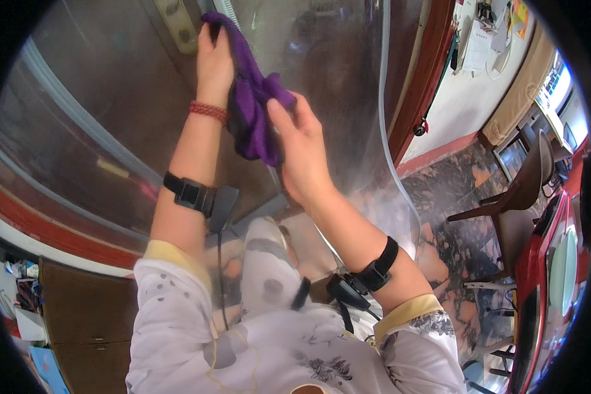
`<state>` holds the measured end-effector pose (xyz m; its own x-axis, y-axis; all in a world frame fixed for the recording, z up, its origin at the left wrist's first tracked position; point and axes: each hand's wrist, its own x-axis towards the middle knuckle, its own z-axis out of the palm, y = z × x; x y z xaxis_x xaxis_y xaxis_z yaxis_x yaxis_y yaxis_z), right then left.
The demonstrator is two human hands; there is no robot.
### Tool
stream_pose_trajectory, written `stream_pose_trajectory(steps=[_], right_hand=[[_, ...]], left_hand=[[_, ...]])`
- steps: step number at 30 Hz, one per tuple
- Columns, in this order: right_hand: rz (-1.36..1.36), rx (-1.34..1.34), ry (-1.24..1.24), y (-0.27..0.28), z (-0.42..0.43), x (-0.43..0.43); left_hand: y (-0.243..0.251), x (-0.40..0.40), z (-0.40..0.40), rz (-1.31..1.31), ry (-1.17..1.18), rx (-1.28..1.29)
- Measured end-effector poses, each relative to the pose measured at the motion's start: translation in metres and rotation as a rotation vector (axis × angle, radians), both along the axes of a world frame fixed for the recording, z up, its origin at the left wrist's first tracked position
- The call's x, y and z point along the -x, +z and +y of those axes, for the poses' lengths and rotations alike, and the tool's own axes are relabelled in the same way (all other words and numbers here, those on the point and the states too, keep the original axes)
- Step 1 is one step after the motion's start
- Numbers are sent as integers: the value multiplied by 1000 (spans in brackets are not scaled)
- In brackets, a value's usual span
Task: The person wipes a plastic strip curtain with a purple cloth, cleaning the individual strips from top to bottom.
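Note:
A purple cloth (256,98) hangs bunched between my two hands in front of a clear plastic door curtain (325,64). My left hand (215,61) grips its upper end, with fingertips partly tucked behind the fabric. My right hand (303,143) holds the cloth's right side between thumb and fingers, lower down. The curtain has pale ribbed strips (385,74) along its edges. Behind the plastic, near the top, shows a beige plate-like fitting (180,27). Black straps with small devices are on both my forearms.
A red door frame (423,83) stands at the right, with a small bell hanging beside it. Farther right are a brown chair (527,182) and a red-edged table (532,276) bearing a pale green dish (563,273). A brown cabinet (88,310) is at lower left.

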<state>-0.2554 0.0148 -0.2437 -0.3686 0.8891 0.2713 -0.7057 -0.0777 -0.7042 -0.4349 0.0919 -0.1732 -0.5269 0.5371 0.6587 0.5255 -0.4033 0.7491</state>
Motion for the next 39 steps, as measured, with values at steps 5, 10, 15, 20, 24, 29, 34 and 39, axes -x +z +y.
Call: stream_pose_trajectory(steps=[5, 10, 15, 20, 24, 29, 34, 39], right_hand=[[5, 26, -29, -20, 15, -10], [-90, 87, 59, -23, 9, -10], [-163, 68, -4, -54, 2, -22], [-159, 125, 16, -92, -4, -45], [-280, 165, 17, -135, -17, -63], [-441, 280, 46, -174, -46, -93], [-590, 395, 81, -217, -74, -118], [-687, 480, 110, -266, -96, -136]], left_hand=[[-10, -31, 17, 62, 82, -58], [-13, -3, 33, 41, 79, -78], [-31, -60, -3, -236, -277, -143], [-77, -74, -19, -116, -178, -144], [-128, -88, -40, -138, -113, -23], [-196, -116, -70, -165, -137, 113], [-271, -138, -101, -147, -144, 340], [-337, -156, -122, -223, -211, 523]])
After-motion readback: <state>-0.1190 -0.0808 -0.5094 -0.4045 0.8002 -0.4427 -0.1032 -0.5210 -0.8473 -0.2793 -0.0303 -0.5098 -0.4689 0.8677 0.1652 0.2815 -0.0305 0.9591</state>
